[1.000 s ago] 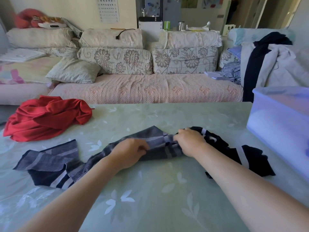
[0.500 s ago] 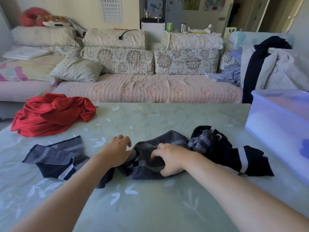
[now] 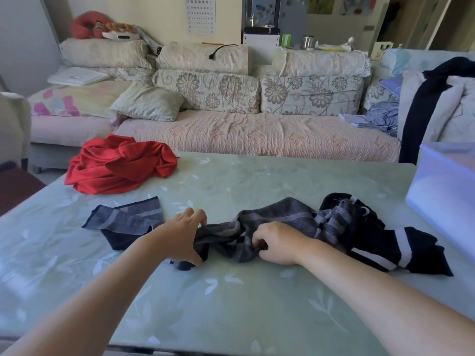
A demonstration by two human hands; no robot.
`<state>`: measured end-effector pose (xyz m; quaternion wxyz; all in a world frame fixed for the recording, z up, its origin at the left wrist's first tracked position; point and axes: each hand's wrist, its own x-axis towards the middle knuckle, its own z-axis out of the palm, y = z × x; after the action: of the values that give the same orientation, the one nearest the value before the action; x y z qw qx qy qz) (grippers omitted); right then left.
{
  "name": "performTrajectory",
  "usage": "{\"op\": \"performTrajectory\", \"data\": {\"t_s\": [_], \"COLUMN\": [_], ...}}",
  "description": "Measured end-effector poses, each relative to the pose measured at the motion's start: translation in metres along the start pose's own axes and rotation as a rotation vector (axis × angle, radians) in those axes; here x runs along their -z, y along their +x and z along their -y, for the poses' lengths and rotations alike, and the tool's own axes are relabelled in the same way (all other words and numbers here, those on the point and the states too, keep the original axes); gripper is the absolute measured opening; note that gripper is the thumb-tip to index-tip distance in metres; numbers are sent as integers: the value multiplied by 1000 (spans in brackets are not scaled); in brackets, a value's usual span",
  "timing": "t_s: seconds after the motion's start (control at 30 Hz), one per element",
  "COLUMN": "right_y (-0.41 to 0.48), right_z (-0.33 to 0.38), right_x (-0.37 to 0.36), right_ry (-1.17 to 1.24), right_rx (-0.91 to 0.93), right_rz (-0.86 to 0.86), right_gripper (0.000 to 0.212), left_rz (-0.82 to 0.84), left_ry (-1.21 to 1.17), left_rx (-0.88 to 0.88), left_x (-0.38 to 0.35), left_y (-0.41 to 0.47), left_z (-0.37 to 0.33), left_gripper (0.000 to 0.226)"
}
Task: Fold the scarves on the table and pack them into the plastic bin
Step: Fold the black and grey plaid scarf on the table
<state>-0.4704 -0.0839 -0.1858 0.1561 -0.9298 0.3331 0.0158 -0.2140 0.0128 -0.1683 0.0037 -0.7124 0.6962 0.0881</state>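
— Left grip (image 3: 183, 235) first: what is it doing?
— Curled round the grey striped scarf (image 3: 280, 218); thumb on the near side, fingers arched over the far side, pinching a bunched fold; the right grip (image 3: 277, 244), just beside it, has its fingers tucked into the same cloth, clutching it low against the worktop (image 3: 257, 304).
— And the layout, from the left?
— A red scarf (image 3: 120, 165) lies crumpled at the far left corner, well apart from both grips; next comes the grey scarf's flat end, spread on the worktop left of the left wrist; its middle is twisted and gathered between the two grips; further right it heaps up and meets dark cloth with white stripes (image 3: 401, 249); whether that is the same scarf I cannot tell.
— The bin?
— The plastic bin (image 3: 447, 191) stands at the worktop's right edge, near the dark cloth but apart from it; a sofa (image 3: 257, 134) runs behind.
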Motion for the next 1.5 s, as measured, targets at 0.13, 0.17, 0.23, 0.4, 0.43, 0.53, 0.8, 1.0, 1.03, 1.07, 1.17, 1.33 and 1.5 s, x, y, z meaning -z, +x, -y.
{"op": "performTrajectory", "data": {"t_s": [0.13, 0.17, 0.23, 0.4, 0.43, 0.53, 0.8, 1.0, 1.03, 1.07, 1.17, 1.33, 1.5], "right_y": [1, -1, -8, -20, -20, -7, 34, 49, 49, 49, 41, 35, 45], "right_z": [0, 0, 0, 4, 6, 4, -5, -21, -26, -32, -53, -66, -19], "right_x": [12, 20, 37, 56, 57, 54, 10, 20, 25, 31, 46, 42, 28], "right_ry": [-135, -188, -303, -232, -132, -74, -216, -353, -373, -389, -328, -413, -202], "right_rx": [-33, -80, -216, -538, -533, -346, -54, -189, -260, -346, -646, -675, -164], "right_rz": [-8, -29, 13, 560, 571, 199, -31, -188, -255, -328, -433, -370, -292], "right_gripper": [28, 29, 26, 21, 26, 24, 39, 16, 19, 23, 17, 21, 26], "left_rz": [-78, -127, -172, 362, 367, 130, 241, -26, -183, -330, -593, -258, -85], "left_ry": [-104, -141, -168, -253, -270, -229, -105, -3, -47, -146, -443, -317, -81], "left_rx": [53, 36, -19, 17, 5, -33, -9, -8, -2, -4, -36, -3, -93], "left_x": [0, 4, 12, 25, 25, 21, 2, 5, 5, 7, 13, -2, -18], "left_y": [-9, -11, -16, -32, -31, -14, 12, 28, 34, 40, 56, 62, 51], "left_z": [16, 17, 13, -16, -17, -10, -3, -11, -12, -11, -6, 7, 18], "left_gripper": [35, 35, 34, 34, 38, 20, 29, 6, 6, 6, 5, 25, 51]}}
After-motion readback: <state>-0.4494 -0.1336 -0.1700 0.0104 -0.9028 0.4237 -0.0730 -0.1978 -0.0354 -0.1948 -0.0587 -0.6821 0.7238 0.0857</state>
